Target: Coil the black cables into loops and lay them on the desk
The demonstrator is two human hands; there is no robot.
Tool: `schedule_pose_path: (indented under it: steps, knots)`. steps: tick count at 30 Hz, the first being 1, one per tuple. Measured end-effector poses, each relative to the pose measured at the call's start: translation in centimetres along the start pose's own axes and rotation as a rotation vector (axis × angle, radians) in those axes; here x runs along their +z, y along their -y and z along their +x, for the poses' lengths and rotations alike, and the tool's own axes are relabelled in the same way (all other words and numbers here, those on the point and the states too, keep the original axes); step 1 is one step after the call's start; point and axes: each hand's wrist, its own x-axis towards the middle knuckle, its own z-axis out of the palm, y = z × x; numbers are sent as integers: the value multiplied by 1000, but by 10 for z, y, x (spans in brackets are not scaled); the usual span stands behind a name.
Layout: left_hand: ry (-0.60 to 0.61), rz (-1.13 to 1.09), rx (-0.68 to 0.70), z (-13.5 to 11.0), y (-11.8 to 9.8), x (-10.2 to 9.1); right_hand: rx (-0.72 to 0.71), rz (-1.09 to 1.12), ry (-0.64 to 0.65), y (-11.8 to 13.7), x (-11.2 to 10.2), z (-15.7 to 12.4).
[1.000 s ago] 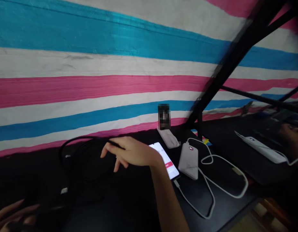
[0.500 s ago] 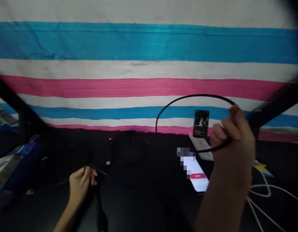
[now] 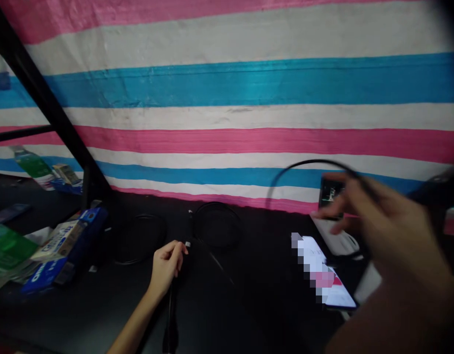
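My left hand (image 3: 167,264) is closed low over the dark tabletop, holding a stretch of black cable. Below its fingers the cable hangs towards me and ends in a thicker black part (image 3: 170,337). Raised at the right, my right hand (image 3: 391,223) is blurred, its fingers curled round a black cable (image 3: 315,161) that arcs up and out to the left. Whether both hands hold the same cable, I cannot tell. Beside my left hand lie two coiled black cables (image 3: 216,204) (image 3: 136,263), one with pale plug ends.
A lit phone (image 3: 337,282) lies left of my right forearm. Behind that hand, a small dark screen (image 3: 325,194) stands on a white stand (image 3: 332,233). Blue snack packs (image 3: 46,270) and a green bottle (image 3: 33,164) are at the left, near a black frame post (image 3: 61,123). A striped sheet (image 3: 227,88) hangs behind.
The view has turned left, bringing the bottle and more packs in. My right hand has moved right and nearer, its fingers now pointing left. My left hand keeps its grip on the cable.
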Motion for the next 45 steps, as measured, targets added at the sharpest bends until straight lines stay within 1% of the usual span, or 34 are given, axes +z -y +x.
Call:
schedule_pose_path:
  steps: [2,5,7,9,11,14,17,19,22,24,25,27,28,29,30,31,32,33,34,36,38,39,41,43,45]
  knots:
    - [-57,13,75,-2,-1,-2,27,-23,221,4,21,-6]
    - [-194,30,228,-2,-4,-5,58,-35,530,4,49,-14]
    - [-285,36,329,-1,-7,-6,86,-54,717,2,64,-19]
    - [-333,55,427,-1,-10,-5,93,-62,865,-1,75,-23]
    - [-345,71,504,-1,-12,-4,95,-65,976,-2,84,-27]
    - [-355,84,547,-5,-10,-4,70,-143,1095,2,93,-33]
    - [-376,123,578,-8,-3,-5,-53,-289,1183,11,97,-39]
    - [-364,90,593,-8,1,-5,-133,-360,1203,19,96,-42]
    - [-278,-78,592,-3,3,-3,-204,-345,1167,31,92,-47]
    - [-158,-187,559,2,-3,1,-187,-223,1121,37,86,-50]
    - [-81,-219,536,3,-8,4,-158,-135,1085,39,83,-51]
    - [81,-235,472,5,-23,10,-77,47,968,40,79,-52]
    - [147,-226,421,6,-33,13,-37,122,893,39,77,-51]
    - [180,-224,358,7,-45,16,-4,180,818,38,76,-50]
    - [191,-226,286,9,-57,19,18,222,736,36,75,-48]
    - [174,-250,209,12,-71,20,25,247,650,34,76,-45]
    - [132,-299,140,17,-85,21,14,254,559,31,76,-43]
    - [111,-320,110,22,-99,20,-13,243,463,29,77,-41]
    - [125,-309,93,27,-113,19,-49,218,366,27,79,-39]
    - [210,-233,53,36,-135,14,-124,141,189,26,81,-38]
    - [207,-172,59,40,-150,9,-184,53,84,26,84,-41]
    - [190,-159,69,39,-155,9,-200,23,69,28,85,-43]
    - [163,-162,89,35,-159,9,-192,16,99,31,85,-45]
    - [142,-165,119,31,-158,12,-124,93,174,34,85,-45]
    - [108,-110,196,33,-153,15,-67,200,182,36,85,-43]
